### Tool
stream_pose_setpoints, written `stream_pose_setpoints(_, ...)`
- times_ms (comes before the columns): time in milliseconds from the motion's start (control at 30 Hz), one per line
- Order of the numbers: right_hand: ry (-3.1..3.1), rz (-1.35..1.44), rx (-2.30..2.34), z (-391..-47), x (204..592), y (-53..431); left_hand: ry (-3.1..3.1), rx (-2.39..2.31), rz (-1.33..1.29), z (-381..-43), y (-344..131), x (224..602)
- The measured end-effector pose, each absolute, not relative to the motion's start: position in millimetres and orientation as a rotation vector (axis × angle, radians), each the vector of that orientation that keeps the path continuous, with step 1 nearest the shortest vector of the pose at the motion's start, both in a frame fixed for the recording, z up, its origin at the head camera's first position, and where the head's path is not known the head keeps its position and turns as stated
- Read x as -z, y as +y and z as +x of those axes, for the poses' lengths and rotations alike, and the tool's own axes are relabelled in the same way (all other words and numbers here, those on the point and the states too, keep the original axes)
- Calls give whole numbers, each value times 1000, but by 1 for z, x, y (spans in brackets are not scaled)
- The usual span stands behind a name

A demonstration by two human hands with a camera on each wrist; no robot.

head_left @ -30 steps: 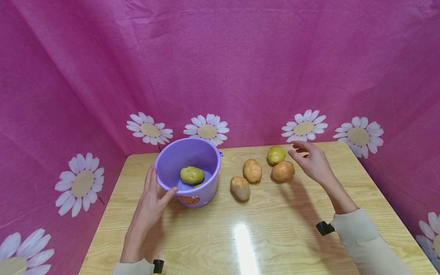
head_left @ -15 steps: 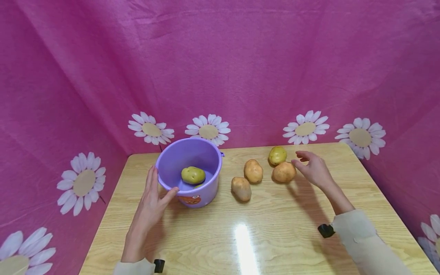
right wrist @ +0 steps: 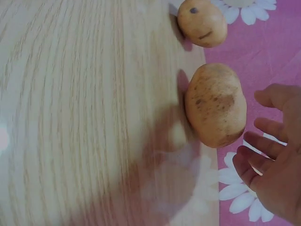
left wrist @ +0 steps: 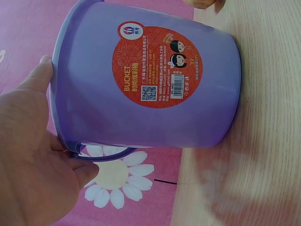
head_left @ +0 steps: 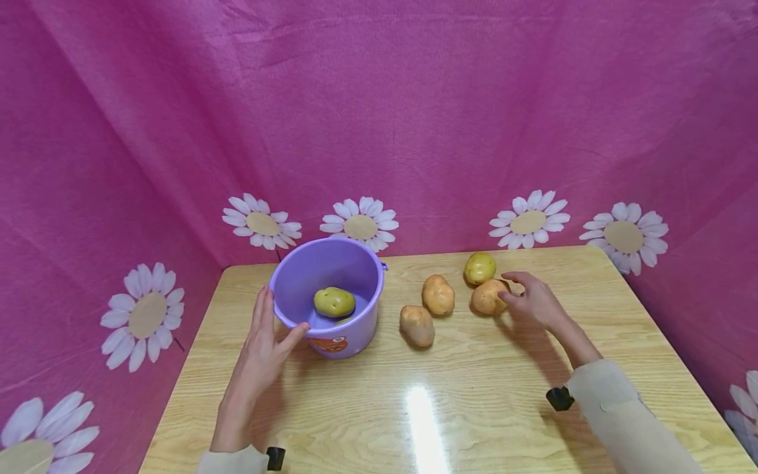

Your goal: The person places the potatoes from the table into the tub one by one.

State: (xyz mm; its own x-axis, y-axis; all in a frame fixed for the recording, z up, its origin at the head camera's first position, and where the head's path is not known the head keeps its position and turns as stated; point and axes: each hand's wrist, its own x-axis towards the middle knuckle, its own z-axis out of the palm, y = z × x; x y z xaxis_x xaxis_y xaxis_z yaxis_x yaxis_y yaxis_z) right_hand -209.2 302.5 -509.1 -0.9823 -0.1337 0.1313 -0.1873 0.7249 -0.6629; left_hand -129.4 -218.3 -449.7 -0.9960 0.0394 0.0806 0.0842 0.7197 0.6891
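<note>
My left hand (head_left: 260, 355) holds the rim of a purple bucket (head_left: 355, 339), thumb over the front edge and fingers along the left side. In the left wrist view, the fingers bend beside the bucket's handle (left wrist: 106, 156). A greenish potato (head_left: 334, 302) lies inside the bucket, with a sliver of another below it. My right hand (head_left: 535, 303) reaches over the right side of a brown potato (head_left: 487, 297), thumb and fingers spread. In the right wrist view, its loosely bent fingers (right wrist: 265, 143) are beside that speckled potato. Just behind lies a yellow-green potato (head_left: 480, 268).
Two more brown potatoes, a rear one (head_left: 438, 295) and a front one (head_left: 417, 326), lie between the bucket and the right hand. The wooden table (head_left: 355, 415) meets a pink curtain (head_left: 379, 131) with daisies at the back and sides.
My right hand has come down and left, from above and right of the brown potato to right at its side. The left hand stays on the bucket; the potatoes have not moved.
</note>
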Motion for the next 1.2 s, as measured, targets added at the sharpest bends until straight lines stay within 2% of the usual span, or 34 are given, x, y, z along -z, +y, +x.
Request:
stream_pose_setpoints(500, -2855, 334, -1126, -215, 525, 306, -2834, 1162, -130, -130, -217, 451)
stream_pose_setpoints(1200, -2902, 301, -1092, -200, 542, 299, -2804, 1159, -148, -129, -219, 453)
